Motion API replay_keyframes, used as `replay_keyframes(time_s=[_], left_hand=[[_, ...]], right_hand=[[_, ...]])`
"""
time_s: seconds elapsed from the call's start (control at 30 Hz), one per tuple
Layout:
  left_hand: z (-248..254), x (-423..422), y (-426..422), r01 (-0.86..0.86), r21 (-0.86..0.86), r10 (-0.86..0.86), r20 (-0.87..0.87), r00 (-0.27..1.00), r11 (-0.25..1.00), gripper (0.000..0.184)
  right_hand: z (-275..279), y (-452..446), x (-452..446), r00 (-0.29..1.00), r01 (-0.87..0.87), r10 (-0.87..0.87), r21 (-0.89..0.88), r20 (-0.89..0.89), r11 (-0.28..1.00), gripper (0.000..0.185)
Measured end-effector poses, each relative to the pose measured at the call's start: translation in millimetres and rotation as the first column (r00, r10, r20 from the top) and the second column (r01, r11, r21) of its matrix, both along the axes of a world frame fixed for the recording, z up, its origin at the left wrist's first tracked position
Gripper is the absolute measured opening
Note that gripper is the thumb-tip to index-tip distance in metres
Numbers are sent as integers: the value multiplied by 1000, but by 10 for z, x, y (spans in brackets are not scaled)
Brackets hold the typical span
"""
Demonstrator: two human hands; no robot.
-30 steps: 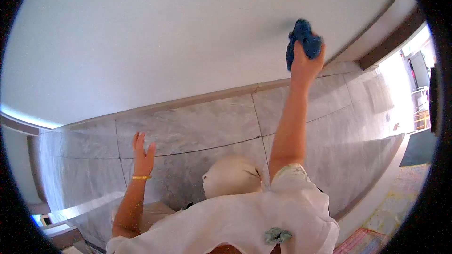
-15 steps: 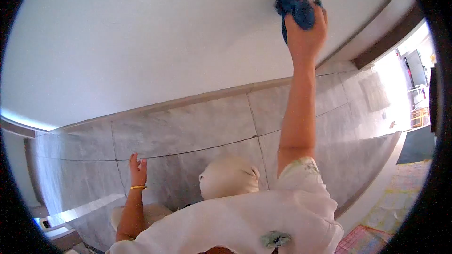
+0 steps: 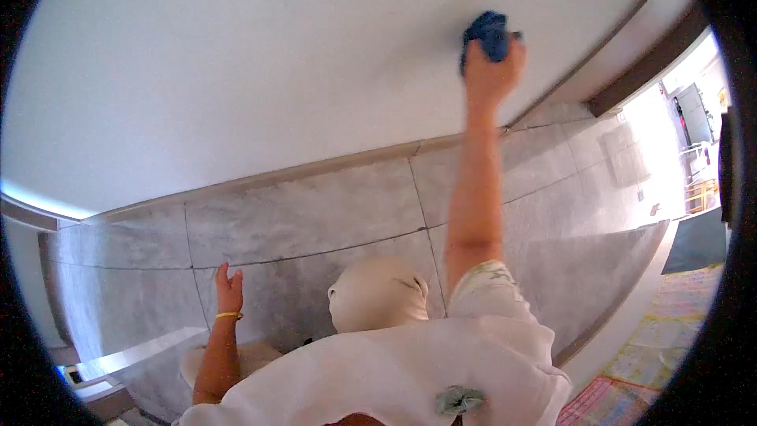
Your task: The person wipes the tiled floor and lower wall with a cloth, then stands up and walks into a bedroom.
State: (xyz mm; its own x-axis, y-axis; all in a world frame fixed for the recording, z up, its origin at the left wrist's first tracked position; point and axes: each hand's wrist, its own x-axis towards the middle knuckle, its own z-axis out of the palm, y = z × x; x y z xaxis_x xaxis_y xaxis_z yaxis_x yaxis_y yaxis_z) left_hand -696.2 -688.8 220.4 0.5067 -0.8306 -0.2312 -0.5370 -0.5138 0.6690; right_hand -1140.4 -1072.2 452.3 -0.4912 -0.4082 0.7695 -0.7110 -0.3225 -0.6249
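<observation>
Shirt front: A person in a pale shirt (image 3: 378, 371), a muted green ornament (image 3: 461, 400) on the chest, is seen at a white wall.
Knee: A cream-clad knee (image 3: 377, 296) juts over the floor between the two arms.
Left hand: The left hand (image 3: 229, 290) is raised over the tiles, holding nothing, its fingers loosely bent and slightly apart (a yellow band (image 3: 229, 315) circles the wrist).
Floor: Grey tiles (image 3: 315, 229) with dark joints lie open between the left hand and the foot of the wall.
Lower edge: A narrow brown baseboard (image 3: 315, 168) borders the white wall (image 3: 236, 71), well below the cloth.
Right hand: The right hand (image 3: 495, 71), arm extended, has its fingers closed around a bunched cloth; some fingertips are hidden.
Cloth: The dark blue cloth (image 3: 486, 34) is held up at the wall, toward its right side, with bare white surface to its left and a shorter stretch to its right.
Side edge: A brown trim (image 3: 599, 47) bounds the wall to the right.
Far right: Beyond, a brightly lit opening (image 3: 666, 158) shows a yellowish chair (image 3: 700, 196), details washed out by glare.
</observation>
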Motion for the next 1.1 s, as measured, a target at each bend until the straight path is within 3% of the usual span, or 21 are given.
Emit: replay_keyframes(time_s=[0.03, 0.1, 0.13, 0.2, 0.3, 0.37, 0.43, 0.53, 0.57, 0.6, 0.63, 0.67, 0.73, 0.77, 0.83, 0.9, 1.0, 1.03, 1.07, 1.1], left_hand=[[29, -19, -10, 9, 32, -10, 35, 999, 999, 51], [-107, -8, 16, 89, -21, -88, 41, 995, 996, 51], [-198, 6, 24, 134, -44, -132, 46, 990, 990, 51], [-328, 42, 3, 124, -77, -122, 29, 992, 989, 51], [-389, 162, -18, 70, -73, -70, 5, 998, 995, 52], [-293, 109, 89, 38, -43, -39, -25, 999, 998, 52], [-111, -33, 61, 12, -64, -16, -55, 998, 998, 52], [-261, 1, 120, 29, -69, -35, -92, 995, 997, 52], [-260, -9, 116, 42, -50, -46, -94, 995, 998, 52], [-249, -36, 67, 59, -31, -62, -98, 993, 998, 52], [-230, -67, 31, 77, -12, -78, -103, 992, 997, 52], [-236, -79, -14, 112, -2, -111, -63, 992, 994, 53], [-244, -82, -31, 171, 34, -172, 17, 985, 985, 53], [-235, -64, -38, 139, 2, -139, -28, 990, 990, 53], [-176, -91, 39, 59, -42, -64, -130, 989, 997, 53], [-10, -134, 103, 40, 14, -39, -95, 995, 999, 53], [4, -172, 164, 31, 125, -24, -56, 998, 992, 53], [-18, -164, 194, 30, 172, -23, -42, 999, 985, 53], [-116, -124, 254, 57, 156, -54, -24, 998, 986, 53], [-289, -41, 278, 86, 134, -86, -5, 996, 987, 53]], right_hand=[[-178, 21, 225, 988, 73, -79, -47, -133, 996, 46], [-722, 200, 661, 984, -138, 151, 121, -98, 983, 46], [-889, 377, 833, 941, -189, 235, 200, -242, 961, 41], [-948, 673, 994, 776, -450, 610, 540, -158, 712, 28], [-821, 500, 600, 881, -391, 424, 182, -210, 902, 28], [-293, 430, 321, 945, -265, 258, 11, 202, 964, 33], [-17, 293, 332, 982, -115, 135, -148, 133, 982, 43], [-450, 237, 942, 945, -57, 24, -93, -326, 994, 52], [-734, 302, 1115, 922, -133, 107, -45, -372, 990, 42], [-982, 433, 1249, 844, -181, 211, 110, -493, 977, 41], [-1212, 576, 1317, 740, -260, 426, 364, -520, 894, 39], [-1532, 623, 1417, 667, -240, 527, 517, -528, 822, 37], [-1838, 766, 1266, 759, -269, 584, 679, -288, 683, 36], [-1948, 767, 1160, 793, -297, 587, 741, -160, 603, 36], [-1905, 667, 805, 933, -336, 356, 462, 48, 821, 34], [-1773, 399, 373, 845, -421, 195, 395, 498, 817, 36], [-1567, 356, 664, 937, -266, 120, 449, 327, 853, 37], [-1876, 342, 1014, 974, -153, 96, 282, 205, 947, 40], [-1994, 442, 1228, 964, -249, 185, 409, 188, 878, 44], [-2080, 545, 1400, 908, -390, 413, 514, 75, 764, 46]])
